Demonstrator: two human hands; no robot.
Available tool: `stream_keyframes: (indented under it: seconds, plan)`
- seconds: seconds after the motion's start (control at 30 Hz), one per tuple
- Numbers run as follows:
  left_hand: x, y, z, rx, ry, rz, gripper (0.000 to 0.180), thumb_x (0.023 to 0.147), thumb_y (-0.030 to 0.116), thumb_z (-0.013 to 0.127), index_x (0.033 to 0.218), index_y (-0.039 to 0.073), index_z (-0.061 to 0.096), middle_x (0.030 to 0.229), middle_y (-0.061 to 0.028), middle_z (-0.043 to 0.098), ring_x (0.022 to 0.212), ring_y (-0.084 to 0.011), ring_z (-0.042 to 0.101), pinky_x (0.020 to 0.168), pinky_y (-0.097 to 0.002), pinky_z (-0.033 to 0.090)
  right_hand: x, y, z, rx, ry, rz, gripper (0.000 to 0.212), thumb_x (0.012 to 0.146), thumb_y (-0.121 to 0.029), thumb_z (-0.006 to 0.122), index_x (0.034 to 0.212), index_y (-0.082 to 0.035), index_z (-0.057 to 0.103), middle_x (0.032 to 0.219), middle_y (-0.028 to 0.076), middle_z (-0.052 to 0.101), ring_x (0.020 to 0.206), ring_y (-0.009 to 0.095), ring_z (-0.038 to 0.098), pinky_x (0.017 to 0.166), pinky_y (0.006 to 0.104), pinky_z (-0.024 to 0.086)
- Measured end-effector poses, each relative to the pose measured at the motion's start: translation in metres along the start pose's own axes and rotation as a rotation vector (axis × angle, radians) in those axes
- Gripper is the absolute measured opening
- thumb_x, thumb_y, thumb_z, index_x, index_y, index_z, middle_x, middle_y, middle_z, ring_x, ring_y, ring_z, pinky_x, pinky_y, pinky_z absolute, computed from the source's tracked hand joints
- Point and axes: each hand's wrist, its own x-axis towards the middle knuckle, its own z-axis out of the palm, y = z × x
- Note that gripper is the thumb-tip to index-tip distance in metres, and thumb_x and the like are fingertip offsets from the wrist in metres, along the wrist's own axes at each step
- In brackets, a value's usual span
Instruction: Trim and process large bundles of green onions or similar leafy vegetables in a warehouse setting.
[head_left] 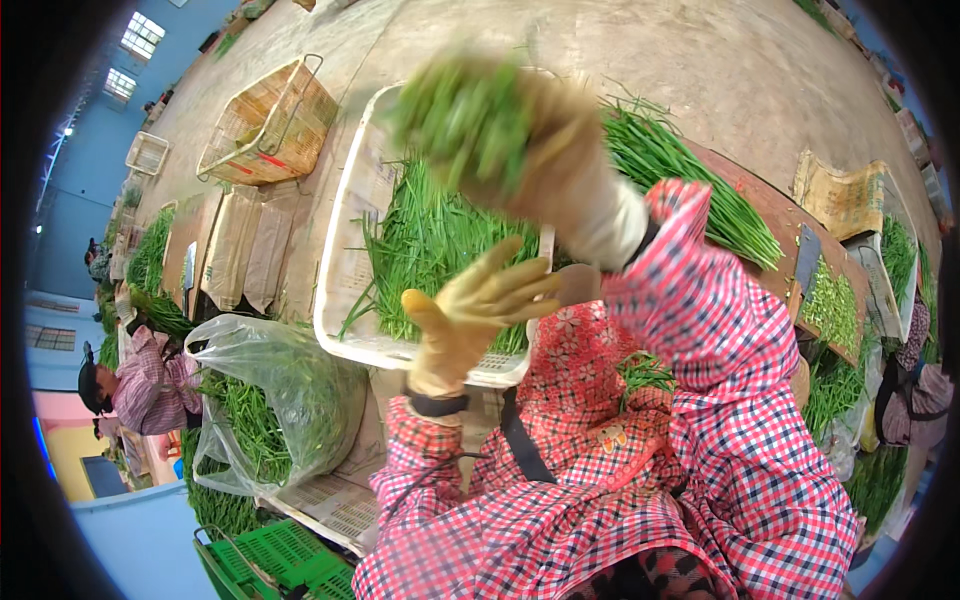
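The bunch of green stalks [460, 115] is above the far part of the white crate [335, 250]. Motion blur obscures its individual stalks and ends. The gloved right hand [555, 150] is closed around the bunch; its finger positions are hard to make out. The gloved left hand [480, 310] is spread, thumb apart from the fingers, over the near side of the crate. Whether it touches the loose greens [425, 220] inside cannot be determined. The bunch and right hand conceal the crate's far-right corner.

The long stalks [690, 185] to the right lie on a board, partly behind the right sleeve [700, 290]. The clear plastic bag [335, 400] at left contains greens. The tan crate [305, 115] stands beyond; its contents are unclear. The green crate [280, 555] is cut off by the lower edge.
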Motion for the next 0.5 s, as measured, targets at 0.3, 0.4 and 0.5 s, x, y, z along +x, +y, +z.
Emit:
stream_keyframes:
  seconds: [0.3,0.4,0.5]
  plan:
    - [-0.024,-0.060,0.048,-0.425,-0.166,-0.189,0.106,0.080,0.077,0.054,0.152,0.003,0.033,0.151,-0.0189,0.043,0.137,-0.0326,0.045,0.116,-0.0501,0.034,-0.118,-0.131,0.029,-0.423,-0.485,-0.300,0.022,0.077,-0.026,0.059,0.093,-0.011,0.061,0.078,0.004,0.061,0.086,0.022,0.064,0.091,0.0403,0.052]
    - [-0.021,-0.068,0.062,-0.385,-0.177,-0.241,0.101,0.084,0.072,0.056,0.153,0.003,0.031,0.152,-0.0174,0.043,0.137,-0.0309,0.045,0.117,-0.0477,0.034,-0.143,-0.144,0.026,-0.352,-1.000,-0.112,0.038,0.097,-0.042,0.045,0.109,-0.009,0.060,0.107,0.011,0.065,0.109,0.026,0.062,0.103,0.0438,0.045]
    - [-0.016,-0.073,0.075,-0.346,-0.199,-0.280,0.097,0.088,0.067,0.058,0.154,0.003,0.029,0.152,-0.0158,0.043,0.137,-0.0293,0.045,0.117,-0.0453,0.033,-0.164,-0.150,0.005,-0.398,-1.019,-0.230,0.041,0.099,-0.040,0.046,0.114,-0.005,0.061,0.112,0.014,0.066,0.107,0.028,0.063,0.099,0.0419,0.048]
